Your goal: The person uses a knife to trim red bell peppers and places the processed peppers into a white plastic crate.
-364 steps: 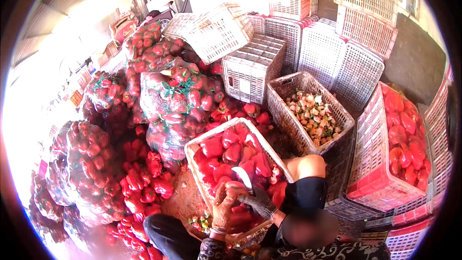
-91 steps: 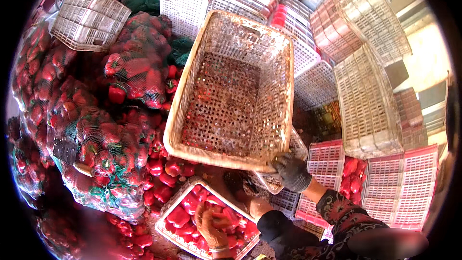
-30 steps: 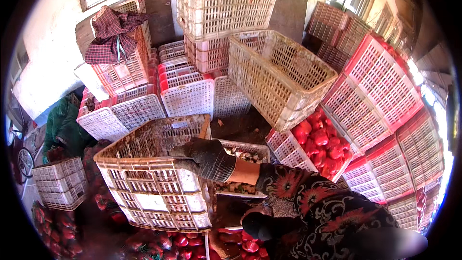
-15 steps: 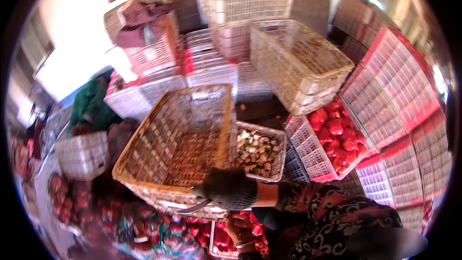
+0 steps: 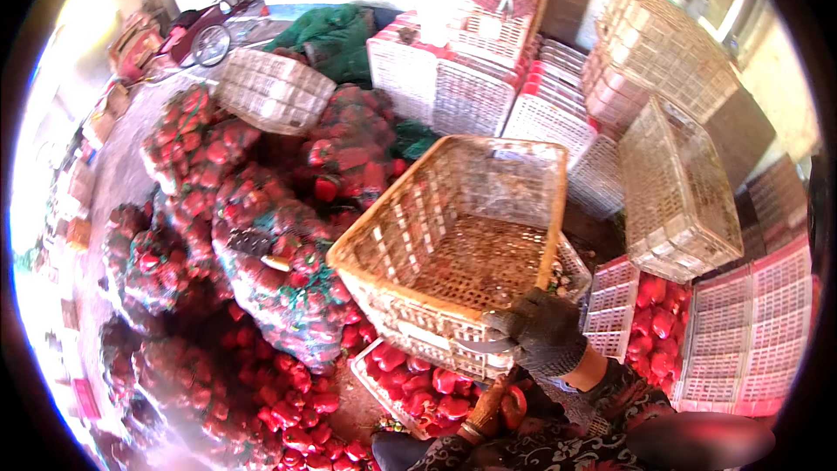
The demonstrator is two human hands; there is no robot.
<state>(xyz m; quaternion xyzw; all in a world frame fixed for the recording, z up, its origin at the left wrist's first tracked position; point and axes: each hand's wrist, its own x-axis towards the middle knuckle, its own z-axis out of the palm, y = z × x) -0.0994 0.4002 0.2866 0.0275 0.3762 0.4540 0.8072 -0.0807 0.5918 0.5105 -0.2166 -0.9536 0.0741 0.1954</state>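
My right hand [image 5: 547,331], in a dark knitted glove, is closed on a knife [image 5: 484,346] whose curved blade points left. It is in front of the near right corner of a big, worn, yellowish basket crate [image 5: 410,310]. Lower down, my left hand [image 5: 490,408] is closed around a red bell pepper [image 5: 513,407]; part of the pepper is hidden by the fingers. Beside that hand, a white crate [image 5: 370,375] of red peppers [image 5: 418,388] sits below the big crate. Behind my right hand, a crate of pale trimmed pieces [image 5: 558,277] is partly covered.
Net sacks full of red peppers [image 5: 270,270] fill the left, with loose peppers [image 5: 296,419] before them. A second pepper crate [image 5: 610,305] stands at right, near stacked crates [image 5: 741,331]. A tall basket crate [image 5: 676,192] stands behind. A cart wheel [image 5: 210,45] shows far left.
The view has swung left, so the crates appear further right and more pepper sacks show. My left hand was among the crated peppers and now has one in it. My right hand keeps the knife.
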